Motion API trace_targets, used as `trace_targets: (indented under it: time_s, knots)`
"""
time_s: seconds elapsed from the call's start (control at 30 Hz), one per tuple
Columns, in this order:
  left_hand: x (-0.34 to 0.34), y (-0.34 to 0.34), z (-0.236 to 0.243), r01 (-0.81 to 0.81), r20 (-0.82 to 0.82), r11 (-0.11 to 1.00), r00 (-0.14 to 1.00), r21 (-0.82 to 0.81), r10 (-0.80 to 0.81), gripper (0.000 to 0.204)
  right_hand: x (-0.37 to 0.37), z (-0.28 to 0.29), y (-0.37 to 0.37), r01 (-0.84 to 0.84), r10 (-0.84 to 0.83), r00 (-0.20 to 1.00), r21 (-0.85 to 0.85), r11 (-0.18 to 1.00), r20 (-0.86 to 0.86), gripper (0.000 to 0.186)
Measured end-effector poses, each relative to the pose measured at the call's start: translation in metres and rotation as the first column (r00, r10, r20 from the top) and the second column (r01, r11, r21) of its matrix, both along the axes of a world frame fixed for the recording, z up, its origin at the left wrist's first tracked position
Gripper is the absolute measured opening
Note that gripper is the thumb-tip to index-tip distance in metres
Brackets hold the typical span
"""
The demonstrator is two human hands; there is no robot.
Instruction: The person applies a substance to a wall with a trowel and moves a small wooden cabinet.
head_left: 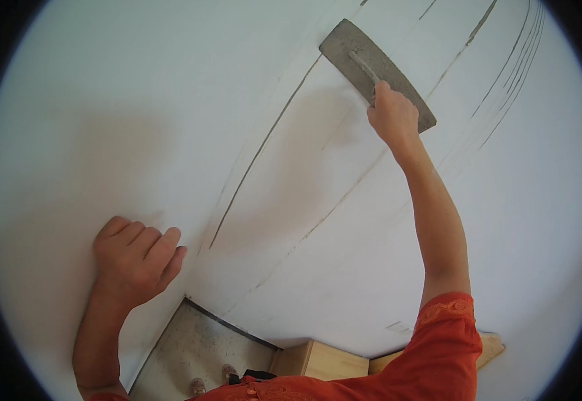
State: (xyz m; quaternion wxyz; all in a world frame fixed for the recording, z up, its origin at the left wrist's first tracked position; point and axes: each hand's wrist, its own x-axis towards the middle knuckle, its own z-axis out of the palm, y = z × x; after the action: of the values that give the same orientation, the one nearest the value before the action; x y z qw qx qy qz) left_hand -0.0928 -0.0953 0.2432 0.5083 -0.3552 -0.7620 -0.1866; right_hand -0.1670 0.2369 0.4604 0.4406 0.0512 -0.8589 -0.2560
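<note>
Trowel point(386, 67) beyond right hand point(394, 117), which grips its handle point(366, 68); left hand point(137, 257) curled, well apart

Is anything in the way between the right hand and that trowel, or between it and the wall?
Nothing visible: the right hand grips the trowel by its handle. The side facing the wall is hidden, so I can't tell there.

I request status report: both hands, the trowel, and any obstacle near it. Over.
Right hand gripping trowel. Left hand curled, palm hidden. Trowel at dark-streaked white wall. No obstacle visible around it.
</note>
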Motion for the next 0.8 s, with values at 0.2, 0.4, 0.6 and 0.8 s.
trace_targets:
  time_s: [0.2,0.4,0.6,0.8]
  knots:
    - [0.003,-0.003,0.004,-0.013,-0.006,1.000,1.000,0.004,0.013,0.018,0.001,-0.041,0.000,0.020,-0.028,0.983,0.047,0.999,0.181,0.006]
    - [0.005,-0.004,0.002,-0.016,0.018,1.000,1.000,-0.016,0.016,0.018,0.001,0.002,-0.009,-0.016,0.017,0.999,0.035,0.999,-0.035,0.003]
    - [0.002,-0.002,0.003,-0.023,0.002,1.000,1.000,-0.012,0.023,0.018,-0.001,-0.023,-0.006,0.026,-0.037,0.988,0.073,0.997,0.152,0.005]
    - [0.001,-0.002,-0.001,-0.006,0.004,1.000,1.000,0.003,0.006,0.018,-0.004,-0.002,-0.009,0.035,-0.035,0.999,-0.027,0.999,0.001,0.007]
